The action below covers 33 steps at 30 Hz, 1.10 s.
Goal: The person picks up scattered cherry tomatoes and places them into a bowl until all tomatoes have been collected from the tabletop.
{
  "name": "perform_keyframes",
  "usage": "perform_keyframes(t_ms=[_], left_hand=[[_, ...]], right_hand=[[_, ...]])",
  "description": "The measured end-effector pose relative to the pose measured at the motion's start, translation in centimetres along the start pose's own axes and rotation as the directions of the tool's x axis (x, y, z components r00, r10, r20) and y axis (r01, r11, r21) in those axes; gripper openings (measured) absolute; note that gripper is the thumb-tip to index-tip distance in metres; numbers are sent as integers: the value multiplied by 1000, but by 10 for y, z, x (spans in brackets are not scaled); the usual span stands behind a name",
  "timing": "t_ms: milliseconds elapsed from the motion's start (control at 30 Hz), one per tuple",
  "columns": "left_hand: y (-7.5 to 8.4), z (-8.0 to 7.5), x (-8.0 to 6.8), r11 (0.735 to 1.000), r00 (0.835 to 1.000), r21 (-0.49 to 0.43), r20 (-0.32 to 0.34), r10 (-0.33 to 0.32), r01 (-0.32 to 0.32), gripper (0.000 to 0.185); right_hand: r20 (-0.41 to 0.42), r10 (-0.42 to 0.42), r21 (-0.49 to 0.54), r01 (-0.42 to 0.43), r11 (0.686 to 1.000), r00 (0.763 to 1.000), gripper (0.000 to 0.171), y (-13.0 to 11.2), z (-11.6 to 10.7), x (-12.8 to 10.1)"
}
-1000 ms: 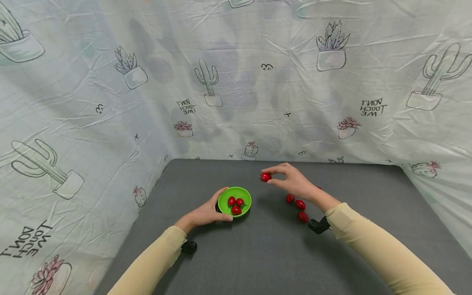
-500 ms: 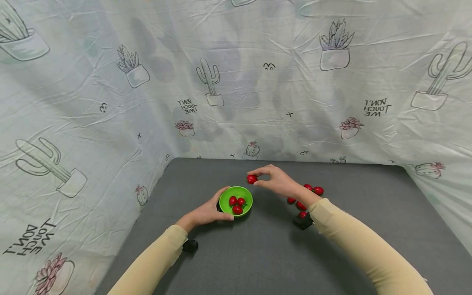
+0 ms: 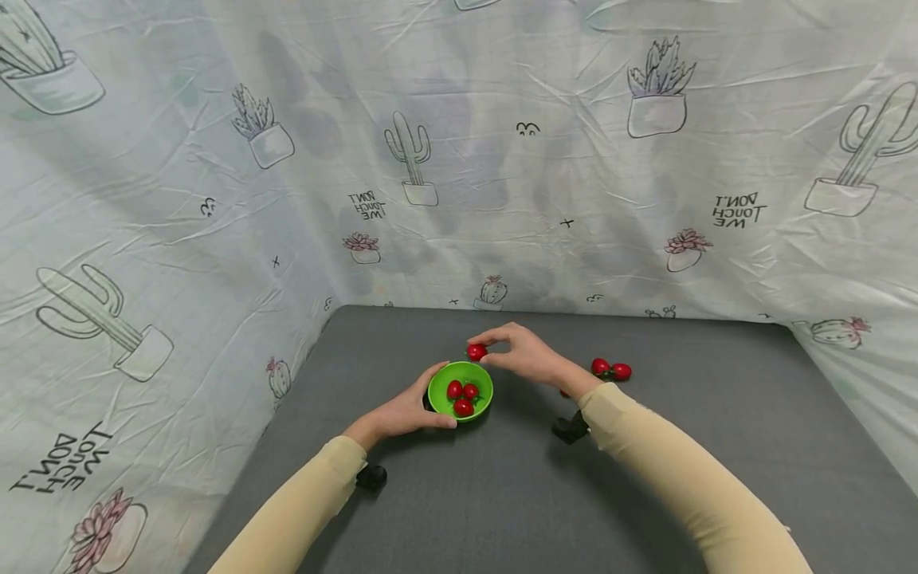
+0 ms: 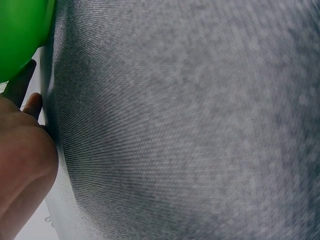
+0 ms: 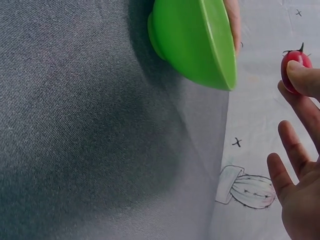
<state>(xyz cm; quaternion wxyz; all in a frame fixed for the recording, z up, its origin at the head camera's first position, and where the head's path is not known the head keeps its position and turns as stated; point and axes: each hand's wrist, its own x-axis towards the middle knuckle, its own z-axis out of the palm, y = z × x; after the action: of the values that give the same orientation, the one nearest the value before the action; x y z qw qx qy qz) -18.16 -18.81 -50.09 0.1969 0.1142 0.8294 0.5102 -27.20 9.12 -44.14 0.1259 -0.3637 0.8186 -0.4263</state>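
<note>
Right hand (image 3: pixel 527 356): arm reaching forward, fingertips pinching a small red cherry tomato (image 3: pixel 476 351) above the far rim of the bowl.
Left hand (image 3: pixel 402 412): fingers curled round the green plastic bowl (image 3: pixel 460 390) on the grey counter (image 3: pixel 645 478).

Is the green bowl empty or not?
Not empty. Three red tomatoes lie inside the bowl; a fourth is pinched above its rim.

Grey table (image 3: pixel 688 446); cactus-print cloth (image 3: pixel 179 199) behind.
</note>
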Motion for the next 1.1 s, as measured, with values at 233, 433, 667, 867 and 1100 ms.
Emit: perform_keyframes(t_ms=[233,433,667,867,1100], left_hand=[[2,0,0,1000,1000,-2,4,-5,5,105],[2,0,0,1000,1000,6,7,-8,8,107],[2,0,0,1000,1000,16,9,-10,10,108],[2,0,0,1000,1000,15,10,-3,3,106],[1,0,0,1000,1000,-1,9,5,-5,106]], right_hand=[[24,-40,29,40,999,999,35,3,8,8],[39,-78,61,76,995,996,35,8,15,14],[62,-101,57,97,994,993,35,11,21,16],[58,-24,1,24,1000,998,37,9,23,14],[56,-14,-16,15,1000,998,37,12,24,15]])
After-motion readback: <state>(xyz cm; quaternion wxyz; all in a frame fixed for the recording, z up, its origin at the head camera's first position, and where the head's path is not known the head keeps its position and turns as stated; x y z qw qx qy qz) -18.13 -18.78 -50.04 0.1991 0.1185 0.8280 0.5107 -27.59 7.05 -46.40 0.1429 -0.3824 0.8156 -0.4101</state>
